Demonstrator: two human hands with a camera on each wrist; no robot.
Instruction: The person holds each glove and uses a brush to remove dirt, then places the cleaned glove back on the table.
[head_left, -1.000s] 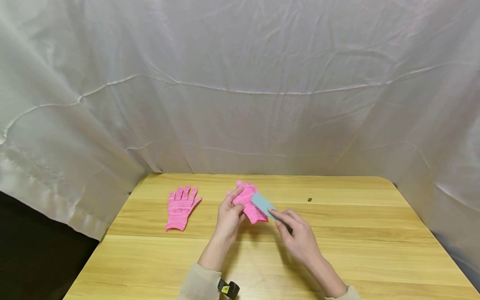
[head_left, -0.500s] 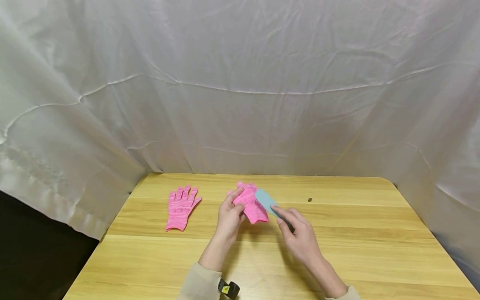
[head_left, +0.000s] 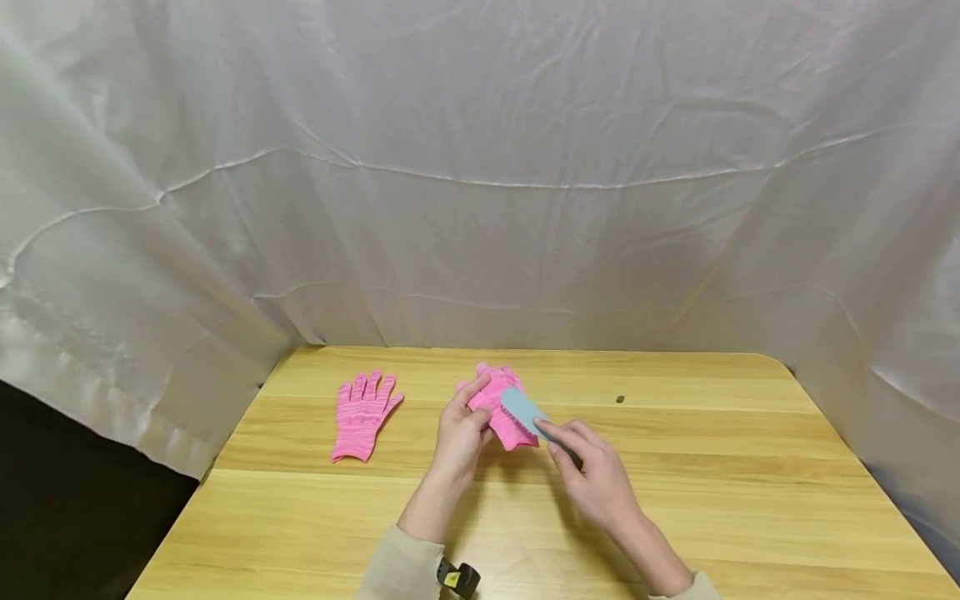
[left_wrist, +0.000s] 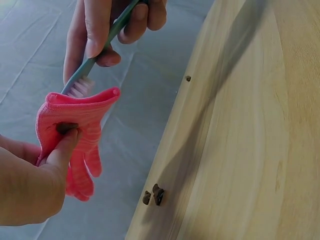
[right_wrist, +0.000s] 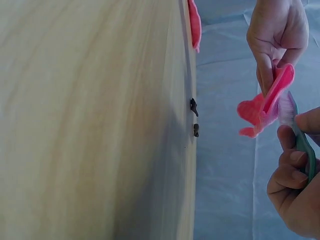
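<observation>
Near the middle of the table, my left hand (head_left: 457, 432) holds a pink knit glove (head_left: 492, 392) up off the surface, thumb on the near side. My right hand (head_left: 597, 477) grips the handle of a teal brush (head_left: 522, 409), index finger along its back. The white bristles (right_wrist: 286, 108) rest against the glove's far face in the right wrist view. A dark brown lump (left_wrist: 65, 127) shows on the glove beside the left thumb. A second pink glove (head_left: 362, 417) lies flat to the left, fingers pointing away.
Two small dark brown bits (left_wrist: 158, 194) lie on the wooden table (head_left: 712, 500) near its edge. Another bit (left_wrist: 188, 78) lies farther along. Grey-white cloth (head_left: 480, 233) hangs behind and at both sides. A black device (head_left: 467, 580) sits at the left wrist.
The brush first shifts slightly up and right, then back down and left over the glove. The held glove barely moves; the flat glove stays put.
</observation>
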